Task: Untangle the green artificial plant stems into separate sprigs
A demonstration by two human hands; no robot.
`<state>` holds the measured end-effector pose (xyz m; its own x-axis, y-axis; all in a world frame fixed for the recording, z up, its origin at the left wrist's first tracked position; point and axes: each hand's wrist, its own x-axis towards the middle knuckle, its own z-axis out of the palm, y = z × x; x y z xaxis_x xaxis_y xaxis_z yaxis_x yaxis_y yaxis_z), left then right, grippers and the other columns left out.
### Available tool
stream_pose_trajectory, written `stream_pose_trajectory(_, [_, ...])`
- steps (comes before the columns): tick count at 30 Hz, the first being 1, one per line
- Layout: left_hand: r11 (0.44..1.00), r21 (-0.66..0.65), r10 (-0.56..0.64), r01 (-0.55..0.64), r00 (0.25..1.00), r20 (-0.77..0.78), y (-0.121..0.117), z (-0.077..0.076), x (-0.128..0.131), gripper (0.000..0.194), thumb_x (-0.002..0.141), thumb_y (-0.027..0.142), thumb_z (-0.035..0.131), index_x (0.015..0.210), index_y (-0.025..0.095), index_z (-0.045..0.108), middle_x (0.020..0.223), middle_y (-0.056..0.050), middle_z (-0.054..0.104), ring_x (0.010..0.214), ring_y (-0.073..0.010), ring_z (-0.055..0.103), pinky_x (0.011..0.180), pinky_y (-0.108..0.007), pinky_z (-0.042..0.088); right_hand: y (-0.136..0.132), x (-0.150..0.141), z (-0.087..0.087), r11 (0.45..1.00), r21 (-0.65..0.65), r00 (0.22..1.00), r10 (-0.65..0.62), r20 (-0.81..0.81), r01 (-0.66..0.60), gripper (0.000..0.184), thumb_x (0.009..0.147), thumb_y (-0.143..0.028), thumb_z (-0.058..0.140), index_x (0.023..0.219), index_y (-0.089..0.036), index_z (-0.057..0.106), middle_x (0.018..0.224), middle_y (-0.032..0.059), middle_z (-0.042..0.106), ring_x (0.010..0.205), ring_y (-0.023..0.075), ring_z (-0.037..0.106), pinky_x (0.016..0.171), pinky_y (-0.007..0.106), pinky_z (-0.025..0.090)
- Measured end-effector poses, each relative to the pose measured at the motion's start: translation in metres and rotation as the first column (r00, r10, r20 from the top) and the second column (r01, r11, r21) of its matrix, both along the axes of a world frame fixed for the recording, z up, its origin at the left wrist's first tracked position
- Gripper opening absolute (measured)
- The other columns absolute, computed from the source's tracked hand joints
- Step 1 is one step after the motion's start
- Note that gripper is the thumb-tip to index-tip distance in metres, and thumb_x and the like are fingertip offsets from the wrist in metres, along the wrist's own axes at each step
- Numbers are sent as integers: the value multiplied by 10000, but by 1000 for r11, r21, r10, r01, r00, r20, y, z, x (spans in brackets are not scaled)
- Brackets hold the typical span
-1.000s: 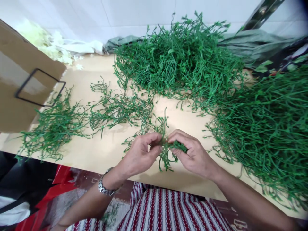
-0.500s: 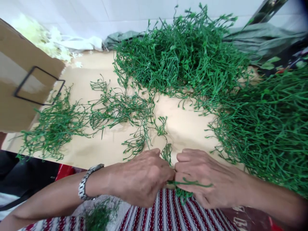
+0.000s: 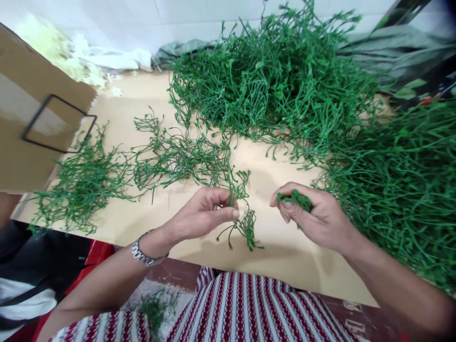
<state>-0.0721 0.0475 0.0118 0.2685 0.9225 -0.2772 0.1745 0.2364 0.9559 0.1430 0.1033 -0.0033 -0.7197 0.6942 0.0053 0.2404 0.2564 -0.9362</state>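
Observation:
My left hand, with a metal watch on its wrist, is closed in a pinch on a thin green plastic-looking stem that points up from the fingertips. My right hand is wrapped round a small bunch of green stems, whose tips poke out above the thumb. Between the hands, a small loose green sprig lies on the tan board. Just beyond the left hand spreads a thin scatter of green sprigs.
A large heap of green sprigs lies at the back, and another heap at the right. A smaller pile is at the left, by a cardboard box and a black wire frame. Pale flowers stand behind.
My hands were close together at the board's front edge, with green stems between them. Now they are apart and farther forward over the board, each with stems in its fingers.

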Motion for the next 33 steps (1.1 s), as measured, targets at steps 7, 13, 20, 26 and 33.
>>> stream_pose_trajectory(7, [968,54,226,-244,947,230,-6,-9,13,165,675,277,687,639,130,622,608,9,496,587,-93,435,549,-226,365,-27,-35,-11,920,-382,994,65,-82,-92,322,709,-342,670,949,-163,553,585,-58,373,509,55,332,452,173,291])
stream_pose_trajectory(13, [940,33,293,-341,849,441,-11,-16,22,66,682,180,677,639,135,655,651,-4,517,615,-98,475,579,-228,388,-39,-42,-18,892,-451,963,-109,-245,-14,280,736,-405,629,718,-142,535,639,-29,452,564,63,393,527,190,341])
stream_pose_trajectory(20, [929,-103,341,-354,719,606,-11,-13,23,90,683,210,673,646,130,657,649,-51,641,567,-112,508,499,-213,352,-34,-35,-18,900,-431,980,-22,-196,-66,263,789,-377,561,703,-132,521,641,-13,474,589,80,415,548,210,350])
stream_pose_trajectory(26, [950,-269,287,-161,793,537,-5,-8,22,239,727,290,624,565,120,577,468,-19,542,451,-85,408,443,-203,267,-25,-36,-13,958,-170,960,197,-200,-232,93,766,-99,475,753,-137,558,730,11,560,685,96,499,654,224,420])
stream_pose_trajectory(33, [924,-277,333,-262,908,254,1,-10,-4,308,678,366,672,507,161,518,461,30,376,484,-86,371,491,-208,329,-3,-13,6,779,284,818,574,36,-560,187,644,-51,444,751,-165,546,751,-21,544,707,80,484,604,172,397])
